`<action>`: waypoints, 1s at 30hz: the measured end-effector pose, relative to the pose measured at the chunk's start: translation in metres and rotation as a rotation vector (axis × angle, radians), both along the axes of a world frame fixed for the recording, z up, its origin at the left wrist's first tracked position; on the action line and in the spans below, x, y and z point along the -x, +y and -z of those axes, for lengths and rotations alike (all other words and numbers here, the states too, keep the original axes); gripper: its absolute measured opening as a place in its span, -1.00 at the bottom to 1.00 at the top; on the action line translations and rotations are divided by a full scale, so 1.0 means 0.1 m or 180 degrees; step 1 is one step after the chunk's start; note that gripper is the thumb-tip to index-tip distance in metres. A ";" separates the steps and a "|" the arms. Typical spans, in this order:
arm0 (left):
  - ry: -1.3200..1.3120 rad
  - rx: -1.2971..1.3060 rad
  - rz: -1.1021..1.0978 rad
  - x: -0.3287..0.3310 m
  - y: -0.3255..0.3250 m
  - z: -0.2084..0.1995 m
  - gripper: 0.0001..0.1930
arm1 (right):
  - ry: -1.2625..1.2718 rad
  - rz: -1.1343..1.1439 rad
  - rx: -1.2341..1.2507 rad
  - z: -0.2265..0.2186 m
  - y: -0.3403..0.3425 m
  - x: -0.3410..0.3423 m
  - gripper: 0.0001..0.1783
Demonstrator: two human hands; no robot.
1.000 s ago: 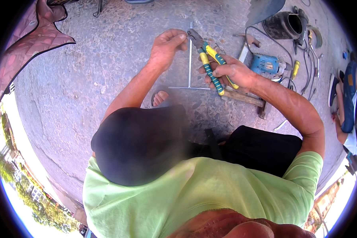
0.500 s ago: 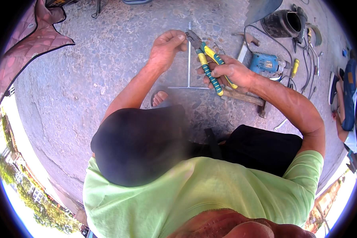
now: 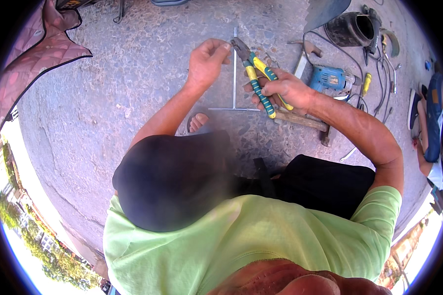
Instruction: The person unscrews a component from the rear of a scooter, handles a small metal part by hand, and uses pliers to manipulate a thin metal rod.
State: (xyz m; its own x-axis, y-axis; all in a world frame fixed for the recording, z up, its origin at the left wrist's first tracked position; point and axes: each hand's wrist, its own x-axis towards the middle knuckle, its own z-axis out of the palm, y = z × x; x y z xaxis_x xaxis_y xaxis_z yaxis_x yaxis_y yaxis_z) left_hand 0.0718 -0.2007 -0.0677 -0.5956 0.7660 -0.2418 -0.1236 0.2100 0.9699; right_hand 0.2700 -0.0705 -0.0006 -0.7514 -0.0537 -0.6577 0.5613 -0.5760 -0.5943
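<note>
My right hand [image 3: 289, 90] is wrapped round the yellow-and-green handles of a pair of pliers [image 3: 252, 74]. The handles are spread somewhat apart, and the dark jaws point up and left. At the jaw tips, the thumb and fingers of my left hand [image 3: 205, 63] are pinched together. Whatever small piece they hold is too small to make out. Beneath the pliers a thin T-shaped metal bar [image 3: 234, 88] lies on the ground, its crosspiece near my sandalled foot [image 3: 198, 122].
Right of my hands lie a wooden-handled hammer [image 3: 300, 119], a second hammer [image 3: 300, 65], a blue power drill [image 3: 330, 78] and a yellow screwdriver [image 3: 366, 84]. A black cylinder [image 3: 347, 30] and cables sit beyond. Another person [image 3: 432, 118] is at far right; a quilted cloth [image 3: 39, 54] at left.
My left hand has shifted very slightly, with its fingertips still by the jaws. The pliers and my right hand are almost where they were.
</note>
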 end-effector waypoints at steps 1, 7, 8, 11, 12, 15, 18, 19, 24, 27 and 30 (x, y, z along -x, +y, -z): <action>0.0049 0.0023 0.0014 0.00 0.00 0.00 -0.77 | 0.0010 -0.0008 -0.0007 0.01 0.00 0.00 -0.31; 0.0210 0.0056 0.0052 0.00 0.00 -0.07 -0.77 | 0.0045 0.0020 -0.0014 0.02 0.00 -0.01 -0.33; 0.0199 0.0046 0.0053 0.00 0.00 -0.07 -0.77 | 0.0028 0.0050 -0.0027 0.01 -0.01 0.00 -0.33; 0.0226 0.0080 0.0060 0.00 0.01 -0.07 -0.78 | -0.0020 0.0049 -0.0076 0.02 -0.02 -0.01 -0.34; 0.0219 0.0065 0.0056 0.00 0.01 -0.07 -0.78 | -0.0030 0.0029 -0.0089 0.03 -0.02 -0.01 -0.34; 0.0215 0.0032 0.0049 -0.01 0.01 -0.05 -0.79 | -0.0047 0.0043 -0.0072 -0.01 -0.03 0.00 -0.35; 0.0320 -0.0002 0.0048 -0.01 0.00 -0.05 -0.79 | -0.0053 0.0057 -0.0024 -0.02 -0.04 0.00 -0.35; 0.0388 -0.0035 0.0049 -0.01 0.00 0.00 -0.79 | -0.0043 0.0046 -0.0025 -0.02 -0.03 -0.01 -0.35; 0.0500 -0.0187 0.0043 -0.02 -0.01 0.01 -0.80 | -0.0005 -0.0027 -0.0026 0.02 -0.03 -0.02 -0.35; 0.0371 -0.0354 -0.0031 -0.02 0.00 0.04 -0.81 | 0.0005 -0.0006 0.0008 0.01 -0.03 -0.03 -0.36; 0.0305 -0.0167 -0.0022 0.01 -0.01 0.02 -0.82 | 0.0032 -0.0072 -0.0013 0.00 -0.01 -0.03 -0.36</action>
State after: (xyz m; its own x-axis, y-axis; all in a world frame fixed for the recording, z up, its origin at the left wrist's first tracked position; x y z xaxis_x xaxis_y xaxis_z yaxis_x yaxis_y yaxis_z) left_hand 0.0706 -0.2012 -0.0701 -0.6195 0.7719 -0.1431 -0.0310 0.1580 0.9869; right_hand 0.2733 -0.0719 -0.0010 -0.7566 -0.0681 -0.6503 0.5681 -0.5608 -0.6023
